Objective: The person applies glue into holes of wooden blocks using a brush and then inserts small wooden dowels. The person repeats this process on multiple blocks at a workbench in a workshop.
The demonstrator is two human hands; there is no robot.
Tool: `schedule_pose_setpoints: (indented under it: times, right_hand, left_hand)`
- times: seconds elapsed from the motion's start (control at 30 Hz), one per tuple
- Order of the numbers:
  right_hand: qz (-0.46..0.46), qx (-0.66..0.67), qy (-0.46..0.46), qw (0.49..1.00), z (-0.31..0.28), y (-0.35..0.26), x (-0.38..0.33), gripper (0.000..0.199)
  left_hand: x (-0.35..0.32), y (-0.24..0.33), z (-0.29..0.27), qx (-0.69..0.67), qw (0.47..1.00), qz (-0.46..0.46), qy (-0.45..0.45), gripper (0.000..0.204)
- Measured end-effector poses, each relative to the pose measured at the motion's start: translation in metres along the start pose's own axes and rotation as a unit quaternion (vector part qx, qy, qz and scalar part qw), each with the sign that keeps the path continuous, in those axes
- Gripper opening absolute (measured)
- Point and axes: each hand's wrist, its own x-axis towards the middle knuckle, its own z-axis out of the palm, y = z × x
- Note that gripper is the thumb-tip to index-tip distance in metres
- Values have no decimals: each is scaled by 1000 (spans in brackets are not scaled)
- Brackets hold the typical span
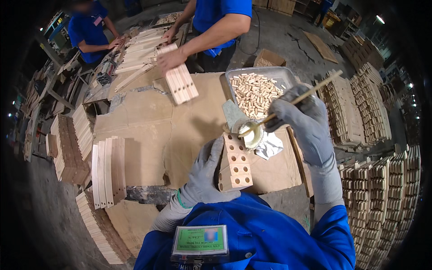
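Observation:
My left hand (204, 175), in a grey glove, is closed round a stack of wooden pieces (236, 169). Their end faces point up and show two columns of round holes. In my gloved right hand (302, 112) is a thin wooden stick (325, 83), slanting down to the left. Its lower end crosses a small cup of white glue-like paste (254, 137) and reaches close to the uppermost holes; whether it touches the wood I cannot tell. Beyond the cup, a metal tray (260, 69) holds many short wooden dowels (253, 93).
Crumpled white material (272, 146) lies beside the cup. Cardboard (144, 119) covers the table. Curved wooden pieces (108, 168) stand at the left. A co-worker's hand (172, 59) holds drilled slats (181, 85) across the table; another person works farther left. Stacked wooden parts (380, 198) fill the right.

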Motion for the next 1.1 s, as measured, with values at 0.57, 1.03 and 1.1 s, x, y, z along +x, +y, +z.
schedule_pose_setpoints:
  times: [0.57, 1.03, 1.1]
  right_hand:
    - [30, -45, -76, 996, 19, 6, 11, 25]
    - [21, -63, -41, 997, 5, -4, 14, 24]
    - [8, -54, -49, 997, 3, 2, 14, 24]
  left_hand:
    - [4, 11, -3, -6, 1000, -5, -7, 121]
    - [6, 10, -6, 38, 999, 8, 2, 117]
    - [8, 10, -6, 34, 999, 14, 2, 115]
